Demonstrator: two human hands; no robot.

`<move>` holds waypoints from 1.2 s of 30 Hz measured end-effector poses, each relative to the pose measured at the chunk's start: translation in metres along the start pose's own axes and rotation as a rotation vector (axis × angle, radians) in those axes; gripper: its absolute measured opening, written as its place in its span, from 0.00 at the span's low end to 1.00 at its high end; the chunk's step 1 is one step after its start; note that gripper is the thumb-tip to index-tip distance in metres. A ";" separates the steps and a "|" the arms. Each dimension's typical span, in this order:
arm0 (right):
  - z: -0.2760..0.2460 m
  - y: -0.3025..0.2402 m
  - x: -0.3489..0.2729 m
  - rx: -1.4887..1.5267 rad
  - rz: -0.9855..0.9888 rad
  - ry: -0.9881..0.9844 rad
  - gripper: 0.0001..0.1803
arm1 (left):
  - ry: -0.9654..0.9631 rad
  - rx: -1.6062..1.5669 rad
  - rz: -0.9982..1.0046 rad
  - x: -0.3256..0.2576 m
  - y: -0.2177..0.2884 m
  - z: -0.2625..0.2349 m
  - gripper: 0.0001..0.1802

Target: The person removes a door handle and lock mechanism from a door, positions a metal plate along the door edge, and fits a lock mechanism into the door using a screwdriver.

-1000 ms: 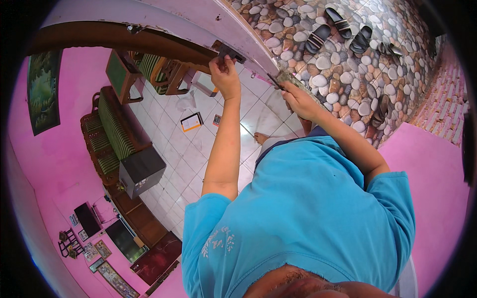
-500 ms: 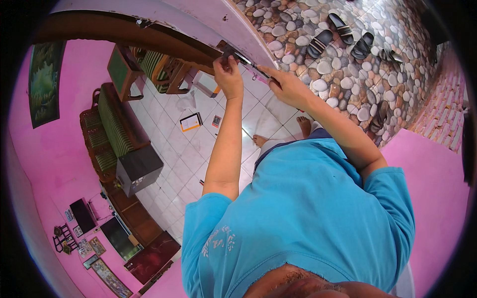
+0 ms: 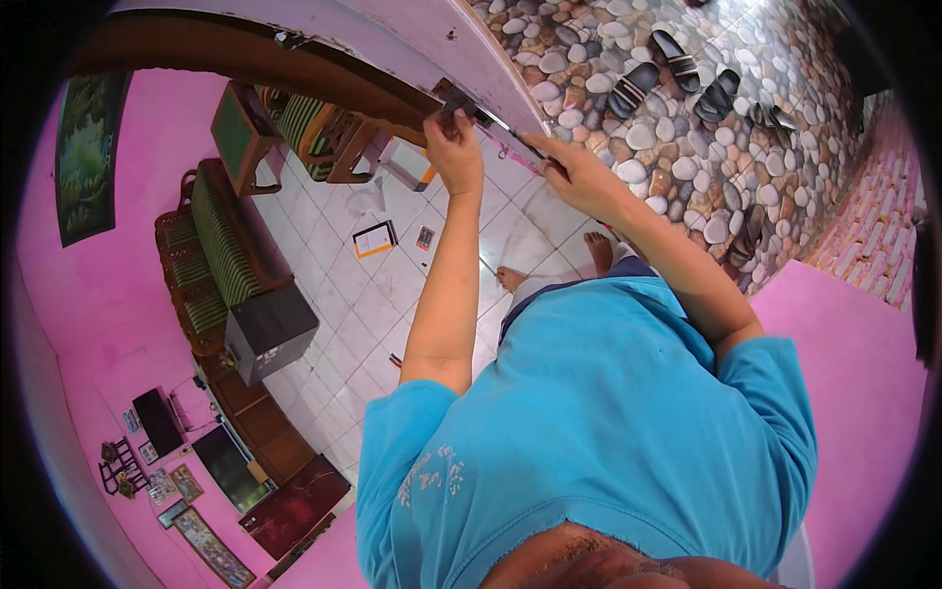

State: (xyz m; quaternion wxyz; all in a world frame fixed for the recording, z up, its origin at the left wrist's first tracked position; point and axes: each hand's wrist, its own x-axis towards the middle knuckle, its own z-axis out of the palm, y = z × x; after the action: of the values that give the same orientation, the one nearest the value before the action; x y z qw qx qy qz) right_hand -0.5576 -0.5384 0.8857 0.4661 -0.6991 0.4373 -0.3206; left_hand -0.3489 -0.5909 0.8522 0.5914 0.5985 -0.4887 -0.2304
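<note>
At the pale door, both my arms reach up to its edge. My left hand has its fingers bent and pressed round a dark metal fitting there; the fingertips partly hide it. A screwdriver with a thin bright shaft is in my right hand, its dark handle mostly covered by the fingers. The shaft slants up and left toward the fitting; I cannot tell whether its tip touches. Just below the shaft hangs a small metal ring.
On the tiled floor lie an orange-edged box, a small red-and-grey packet and a clear plastic bag. An open white carton stands near a striped chair. Sandals rest on the pebble-patterned floor at right.
My right hand has shifted slightly right and down, and a bit more of the screwdriver's shaft shows. My left hand stays at the fitting. The whole view has moved a little.
</note>
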 end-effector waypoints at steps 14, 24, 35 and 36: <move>-0.013 0.055 -0.065 0.079 0.274 -0.079 0.25 | 0.028 0.108 0.030 0.000 0.002 0.001 0.11; -0.012 0.053 -0.067 0.098 0.247 -0.072 0.25 | 0.068 0.109 0.068 -0.002 0.002 0.004 0.13; -0.009 0.046 -0.062 0.080 0.303 -0.131 0.25 | 0.098 0.238 0.069 -0.001 0.005 0.001 0.11; -0.008 0.046 -0.062 0.084 0.305 -0.130 0.25 | 0.099 0.238 0.069 0.000 0.004 0.001 0.11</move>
State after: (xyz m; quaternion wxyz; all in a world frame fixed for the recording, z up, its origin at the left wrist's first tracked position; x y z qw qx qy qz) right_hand -0.6046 -0.4937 0.8434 0.5653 -0.6239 0.4934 -0.2183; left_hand -0.3511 -0.5901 0.8559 0.5472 0.6580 -0.5031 -0.1206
